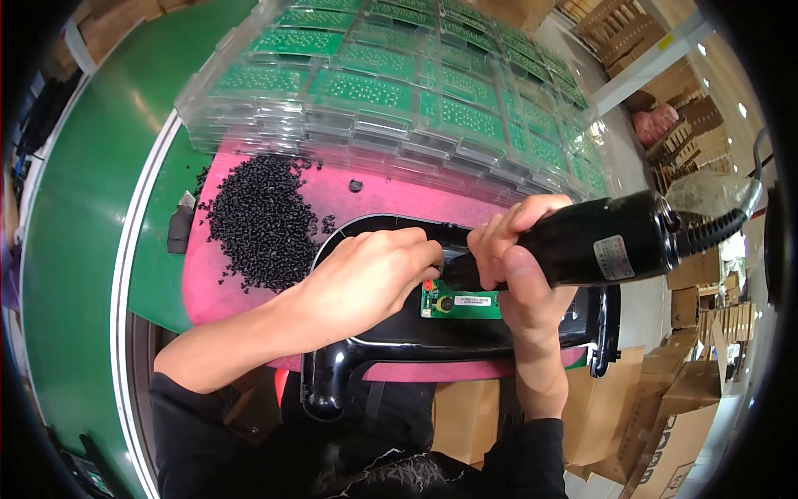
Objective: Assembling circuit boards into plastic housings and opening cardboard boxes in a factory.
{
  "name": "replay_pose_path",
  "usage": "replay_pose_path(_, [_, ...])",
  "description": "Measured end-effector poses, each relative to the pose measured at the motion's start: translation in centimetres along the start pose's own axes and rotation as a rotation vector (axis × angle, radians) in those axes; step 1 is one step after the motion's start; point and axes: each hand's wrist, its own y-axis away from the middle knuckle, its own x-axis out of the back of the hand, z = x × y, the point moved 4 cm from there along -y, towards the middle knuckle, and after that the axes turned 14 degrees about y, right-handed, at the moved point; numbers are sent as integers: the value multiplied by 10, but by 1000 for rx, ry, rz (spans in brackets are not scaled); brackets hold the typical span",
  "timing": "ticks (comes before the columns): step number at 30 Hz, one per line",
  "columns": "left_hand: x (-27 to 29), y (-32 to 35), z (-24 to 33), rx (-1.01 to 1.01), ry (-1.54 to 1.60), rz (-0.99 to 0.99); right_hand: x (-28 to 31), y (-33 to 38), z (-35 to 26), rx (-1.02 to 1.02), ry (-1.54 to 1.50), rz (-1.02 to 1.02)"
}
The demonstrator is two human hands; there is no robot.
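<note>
My right hand [524, 270] is wrapped round a black electric screwdriver [594, 237], which lies nearly level with its tip pointing left. A curved, glossy black plastic housing [416, 339] rests below both hands. Inside it sits a small green circuit board [475, 311] with a white label and a round black part. The fingers of my left hand [362, 270] are bent together at the screwdriver's tip, just above the board's left end. Whatever they pinch is hidden, and so is the point where the tip meets the work.
Small black screws [262, 220] lie heaped on a pink mat [391, 195] at left. Stacked clear plastic trays [374, 125] of green boards stand behind the housing. A green table [79, 274] extends left. Cardboard boxes [607, 407] stand at lower right; the screwdriver's cable [715, 233] runs off right.
</note>
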Motion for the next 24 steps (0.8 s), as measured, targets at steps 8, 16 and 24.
replay_pose_path(8, [0, -2, 1, 21, 47, -60, 9, 5, -19, 142, -203, 104])
replay_pose_path(16, [-4, -7, 4, -10, 145, -86, 32, 16, -32, 239, -389, 158])
replay_pose_path(24, [-9, -8, 13, -228, 13, -124, 33, 21, -37, 248, -401, 94])
